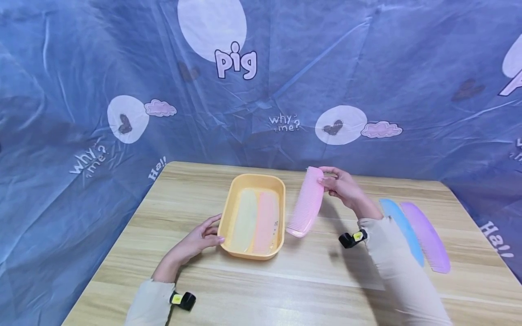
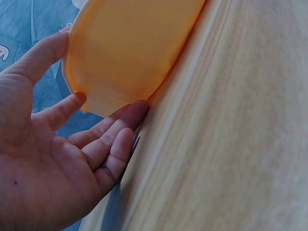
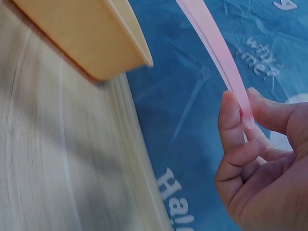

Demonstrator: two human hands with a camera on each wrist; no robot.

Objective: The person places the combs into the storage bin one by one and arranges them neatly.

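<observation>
A yellow plastic box (image 1: 251, 256) without a lid stands on the table, with a pale greenish comb (image 1: 245, 217) and a light pink comb (image 1: 265, 222) lying side by side in it. My left hand (image 1: 200, 238) holds the box at its left side, thumb at the rim and fingertips against the outer wall (image 2: 120, 53). To the right of the box, my right hand (image 1: 341, 186) pinches a pink comb (image 1: 308, 201) by its upper end between thumb and fingers. That comb hangs tilted above the table, teeth toward the box.
On the wooden table (image 1: 293, 294), a blue comb (image 1: 403, 228) and a purple comb (image 1: 426, 237) lie side by side at the right, partly behind the right sleeve (image 1: 399, 271). A blue printed cloth (image 1: 269, 86) hangs behind the table's far edge.
</observation>
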